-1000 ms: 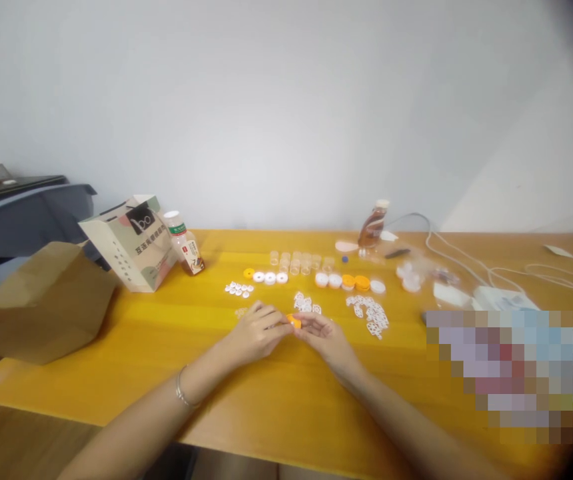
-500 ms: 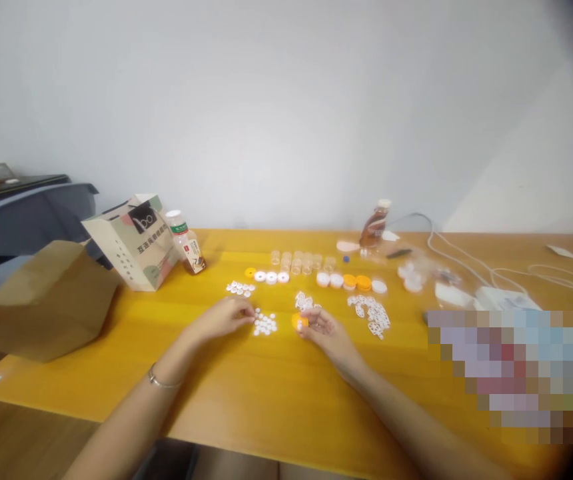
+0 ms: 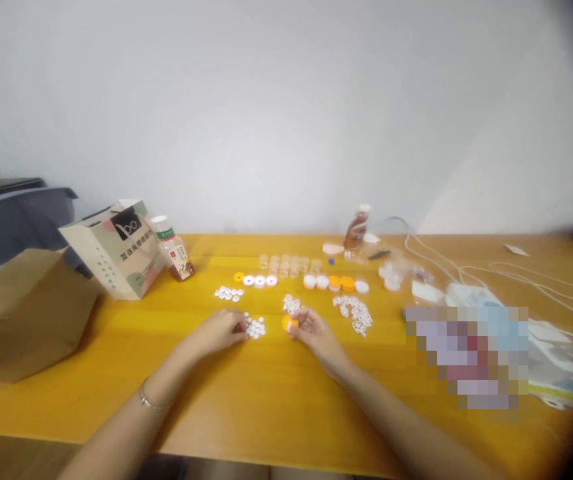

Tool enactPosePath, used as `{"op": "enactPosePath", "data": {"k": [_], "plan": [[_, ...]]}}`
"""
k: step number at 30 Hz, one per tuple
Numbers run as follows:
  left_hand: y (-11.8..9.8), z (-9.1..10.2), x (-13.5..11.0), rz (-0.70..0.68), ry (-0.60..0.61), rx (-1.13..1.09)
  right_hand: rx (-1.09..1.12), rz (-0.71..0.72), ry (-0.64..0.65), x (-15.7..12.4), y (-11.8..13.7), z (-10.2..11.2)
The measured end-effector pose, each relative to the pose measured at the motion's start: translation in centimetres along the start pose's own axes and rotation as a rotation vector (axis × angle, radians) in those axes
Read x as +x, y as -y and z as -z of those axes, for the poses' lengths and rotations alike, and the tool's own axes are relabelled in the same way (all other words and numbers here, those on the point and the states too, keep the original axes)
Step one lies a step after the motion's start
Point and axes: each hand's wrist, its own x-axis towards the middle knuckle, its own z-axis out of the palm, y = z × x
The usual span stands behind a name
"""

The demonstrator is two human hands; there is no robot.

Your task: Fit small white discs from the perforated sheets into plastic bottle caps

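Observation:
My right hand [image 3: 313, 333] pinches an orange round cap [image 3: 289, 324] with a white middle, just above the table. My left hand [image 3: 224, 330] is at the left edge of a pile of small white discs [image 3: 255, 328], thumb and fingers together; whether a disc is between them is hidden. Behind that pile lies a smaller group of white round pieces [image 3: 229, 294]. White flat pieces with holes lie beyond my right hand [image 3: 291, 304], and a larger heap of white cut-out pieces [image 3: 355, 313] is to its right.
Farther back are a row of white and orange caps [image 3: 260, 281] and several clear cups [image 3: 285, 269]. A paper bag [image 3: 136, 257] and a bottle [image 3: 174, 253] stand at the left. At the right are a brown bottle [image 3: 356, 230], white cables [image 3: 434, 251] and a pixelated patch.
The whole view has shifted, so the table's things appear farther left. My left hand has come a little closer over the small white discs. My right hand still holds the orange cap.

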Motion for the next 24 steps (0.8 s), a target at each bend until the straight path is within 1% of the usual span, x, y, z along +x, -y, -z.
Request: {"op": "enactPosePath", "data": {"k": [4,7,10,14,17,19,21,24], "plan": [[0.0,-0.1,-0.1,-0.040,-0.002,0.099,-0.012,0.016,0.010,-0.2,0.2,-0.1],[-0.1,-0.1,-0.1,-0.026,0.005,0.199,-0.033,0.029,0.027,-0.3,0.2,-0.1],[-0.7,0.1,-0.1,-0.037,-0.029,0.215,-0.044,0.031,0.046,-0.3,0.1,-0.1],[-2.3,0.6,-0.1,-0.176,-0.171,0.088,-0.037,0.020,0.062,-0.5,0.2,-0.4],[-3.5,0.4,0.2,-0.309,-0.335,-0.002,-0.028,-0.005,0.105,-0.8,0.4,-0.8],[-4.0,-0.1,0.4,-0.393,-0.437,0.006,-0.020,-0.015,0.129,-0.9,0.4,-0.9],[-4.1,-0.6,0.7,-0.465,-0.485,0.070,-0.009,-0.015,0.141,-1.1,0.4,-1.1],[-3.9,-1.2,1.0,-0.521,-0.477,0.193,0.017,-0.007,0.157,-1.2,0.4,-1.2]]}}
